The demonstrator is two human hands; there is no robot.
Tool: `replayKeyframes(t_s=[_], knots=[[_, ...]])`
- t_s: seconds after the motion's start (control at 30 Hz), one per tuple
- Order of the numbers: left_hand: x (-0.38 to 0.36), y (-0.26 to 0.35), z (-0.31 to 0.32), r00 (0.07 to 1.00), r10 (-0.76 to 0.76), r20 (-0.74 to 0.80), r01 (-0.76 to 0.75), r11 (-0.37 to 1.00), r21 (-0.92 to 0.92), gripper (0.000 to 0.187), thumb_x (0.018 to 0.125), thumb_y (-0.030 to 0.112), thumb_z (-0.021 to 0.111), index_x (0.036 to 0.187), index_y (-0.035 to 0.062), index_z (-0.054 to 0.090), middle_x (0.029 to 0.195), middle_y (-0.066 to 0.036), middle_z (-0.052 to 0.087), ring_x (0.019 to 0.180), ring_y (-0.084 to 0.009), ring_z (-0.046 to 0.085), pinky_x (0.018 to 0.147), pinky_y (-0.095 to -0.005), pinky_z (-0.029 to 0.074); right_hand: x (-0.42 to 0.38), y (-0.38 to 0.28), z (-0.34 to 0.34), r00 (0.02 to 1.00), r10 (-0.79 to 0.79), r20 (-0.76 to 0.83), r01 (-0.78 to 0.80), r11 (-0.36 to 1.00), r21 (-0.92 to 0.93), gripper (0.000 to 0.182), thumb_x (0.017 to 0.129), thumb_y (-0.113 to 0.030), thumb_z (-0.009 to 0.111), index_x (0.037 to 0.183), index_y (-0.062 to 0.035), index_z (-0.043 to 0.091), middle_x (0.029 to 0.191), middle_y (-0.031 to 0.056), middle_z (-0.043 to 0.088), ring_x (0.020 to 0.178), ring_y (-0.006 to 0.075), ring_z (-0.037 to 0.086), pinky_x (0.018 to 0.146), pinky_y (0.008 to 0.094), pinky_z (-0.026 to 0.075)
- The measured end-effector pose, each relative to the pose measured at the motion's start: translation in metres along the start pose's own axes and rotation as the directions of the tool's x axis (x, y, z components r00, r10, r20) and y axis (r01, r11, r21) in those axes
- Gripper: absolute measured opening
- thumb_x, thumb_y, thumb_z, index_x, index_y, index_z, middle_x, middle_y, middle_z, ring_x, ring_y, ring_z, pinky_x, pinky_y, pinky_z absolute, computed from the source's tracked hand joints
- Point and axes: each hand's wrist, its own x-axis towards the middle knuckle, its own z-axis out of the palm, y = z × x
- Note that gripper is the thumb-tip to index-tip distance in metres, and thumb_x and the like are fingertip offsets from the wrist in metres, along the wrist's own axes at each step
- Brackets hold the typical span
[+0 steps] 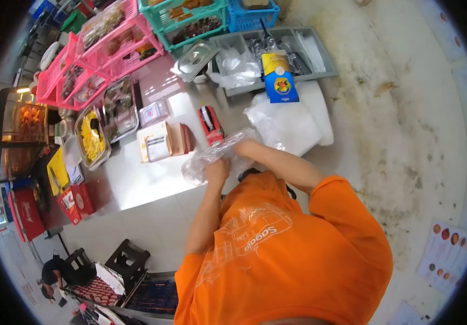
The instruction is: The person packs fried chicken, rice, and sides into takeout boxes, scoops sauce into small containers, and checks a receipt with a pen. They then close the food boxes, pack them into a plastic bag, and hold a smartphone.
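Observation:
A crinkled clear plastic bag [205,158] is stretched between my hands, close over the counter's front edge. My left hand [218,170] is closed on the bag's near side, fingers curled into it. Further right, my right hand [247,148] grips the bag too, its fingertips partly covered by the film. Just beyond the bag lies a red and black device [210,124], perhaps a stapler or tape dispenser. A stack of printed cards or packets [156,142] sits to the left of it. White plastic sheets or bags [293,122] lie to the right of my hands.
A grey divided tray [328,57] holds utensils and a blue-yellow packet [281,81]. Pink baskets [119,62] and a green basket [160,27] stand behind. Food trays [94,138] line the left side. A stained wall [401,135] rises at right. Another person [54,271] is far off, lower left.

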Motion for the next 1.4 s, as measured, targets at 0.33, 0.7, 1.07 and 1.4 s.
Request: replayKeyframes(t_s=[0.33, 0.7, 1.07, 1.4], knots=[[0.008, 0.0, -0.005, 0.933, -0.283, 0.223, 0.176, 0.898, 0.402, 0.101, 0.071, 0.045, 0.081, 0.147, -0.0005, 0.032, 0.15, -0.025, 0.036, 0.14, -0.0459, 0.032, 0.101, -0.0651, 0.041, -0.04, 0.079, -0.226, 0.664, 0.175, -0.727, 0.192, 0.899, 0.392, 0.022, 0.084, -0.019, 0.068, 0.097, -0.0011, 0.069, 0.083, 0.0141, 0.071, 0.076, 0.0244, 0.069, 0.066, 0.0382, 0.054], [0.011, 0.027, -0.05, 0.899, -0.129, 0.418, 0.019, 0.966, 0.257, 0.103, 0.06, 0.033, 0.09, 0.141, -0.0014, 0.037, 0.147, -0.021, 0.043, 0.136, -0.0465, 0.039, 0.106, -0.057, 0.041, -0.121, 0.031, -0.284, -0.22, -0.083, -0.972, 0.357, 0.92, -0.16, 0.015, 0.084, -0.013, 0.067, 0.096, -0.0032, 0.066, 0.115, 0.015, 0.065, 0.109, 0.0322, 0.06, 0.093, 0.0413, 0.046], [-0.006, -0.059, -0.067, 0.904, 0.152, 0.399, -0.122, 0.987, -0.1, 0.076, 0.066, 0.035, 0.087, 0.124, -0.0021, 0.055, 0.119, -0.024, 0.064, 0.113, -0.0384, 0.061, 0.098, -0.0468, 0.047, -0.107, -0.083, -0.063, 0.918, -0.282, 0.277, 0.312, 0.948, -0.068, 0.036, 0.087, -0.022, 0.061, 0.115, 0.0009, 0.065, 0.119, 0.0166, 0.065, 0.105, 0.0333, 0.063, 0.095, 0.043, 0.048], [0.061, -0.251, -0.168, 0.974, -0.152, -0.166, -0.072, 0.492, -0.868, 0.101, 0.079, 0.038, 0.08, 0.151, -0.0043, 0.023, 0.145, -0.026, 0.044, 0.136, -0.0303, 0.044, 0.109, -0.0418, 0.038, 0.003, -0.215, -0.103, 0.976, 0.055, -0.211, 0.202, 0.135, 0.97, 0.1, 0.081, -0.034, 0.079, 0.148, 0.0014, 0.014, 0.135, 0.0203, 0.049, 0.111, 0.0246, 0.061, 0.094, 0.0341, 0.051]])
